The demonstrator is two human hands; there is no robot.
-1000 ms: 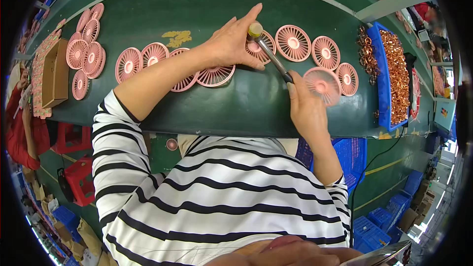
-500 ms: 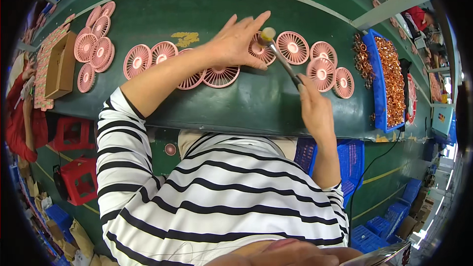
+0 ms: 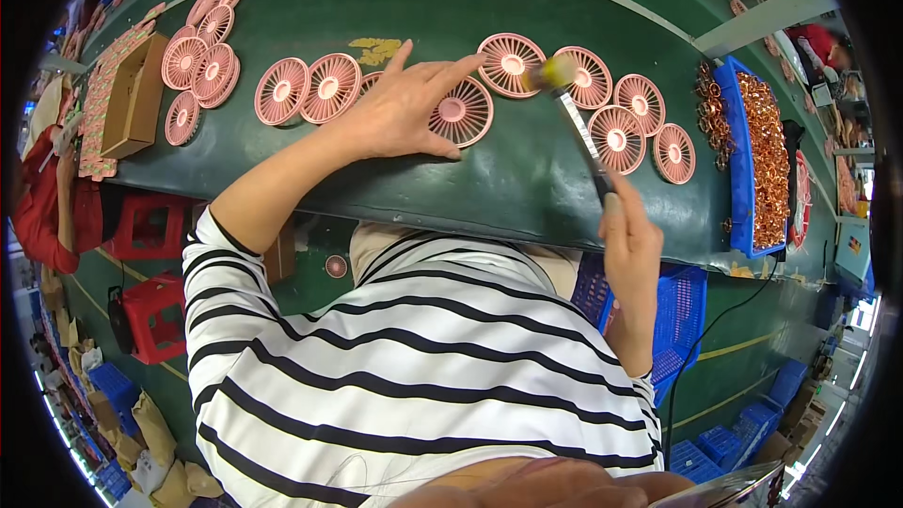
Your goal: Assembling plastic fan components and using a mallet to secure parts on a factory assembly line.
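Right hand fingers clamped on hammer; left hand fingers apart on pink fan grille

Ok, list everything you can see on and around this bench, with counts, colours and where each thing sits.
Fan grilles: over a dozen, pink, along the green bench.
Hammer: one, metal handle with blurred yellowish head, above the grilles.
Tray: one, blue, right, full of copper coils.
Cardboard box: one, brown, left.
Stools: two, red, below left.
Crate: one, blue, under bench.
Left hand: spread on a grille.
Right hand: gripping the hammer handle.
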